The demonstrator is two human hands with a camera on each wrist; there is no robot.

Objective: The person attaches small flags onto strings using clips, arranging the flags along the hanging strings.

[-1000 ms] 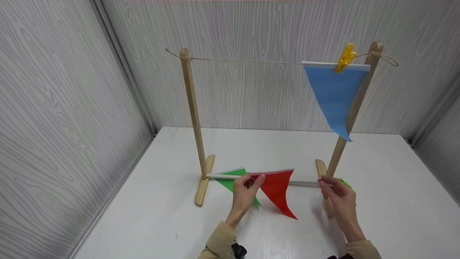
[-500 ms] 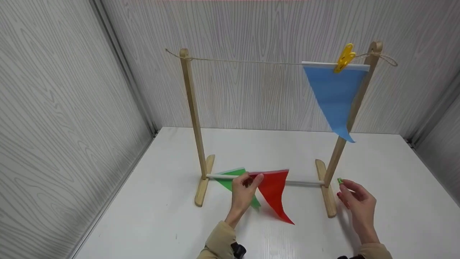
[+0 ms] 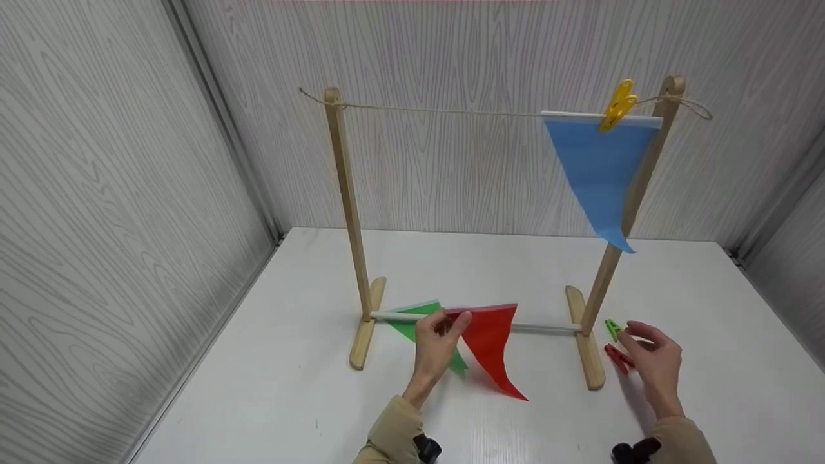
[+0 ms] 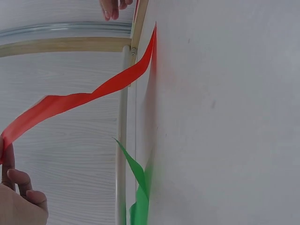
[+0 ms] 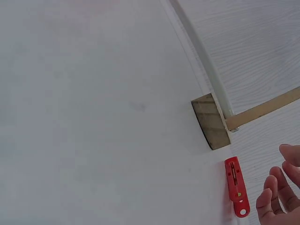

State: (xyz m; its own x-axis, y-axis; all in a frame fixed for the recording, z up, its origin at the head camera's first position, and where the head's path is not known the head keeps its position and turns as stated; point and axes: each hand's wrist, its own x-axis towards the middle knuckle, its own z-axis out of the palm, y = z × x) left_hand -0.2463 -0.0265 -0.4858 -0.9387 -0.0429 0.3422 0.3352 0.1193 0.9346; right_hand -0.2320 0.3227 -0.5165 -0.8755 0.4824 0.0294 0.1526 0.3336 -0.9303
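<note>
My left hand [image 3: 438, 348] pinches the red pennant [image 3: 493, 341] by its top edge, and the cloth hangs down to a point near the table. In the left wrist view the left hand [image 4: 21, 197] grips one end of the red strip [image 4: 75, 101]. Behind that hand a green pennant [image 3: 404, 327] lies on the table, partly hidden. Beside the stand's right foot, my right hand [image 3: 657, 364] hovers with its fingers spread around the near end of a green clip [image 3: 613, 329]. A red clip [image 3: 619, 359] lies just below; the right wrist view shows this red clip [image 5: 237, 187] beside the loosely bent fingers.
A wooden stand with a left post [image 3: 348, 206] and a right post [image 3: 599, 290] carries a string [image 3: 445, 110]. A yellow clip [image 3: 619, 106] fixes a blue pennant [image 3: 602, 167] at the string's right. A white rod [image 3: 548, 327] joins the feet low down.
My right hand has moved right, away from the stand's right foot, uncovering the red and green clips. The red pennant has shifted slightly left in my left hand.
</note>
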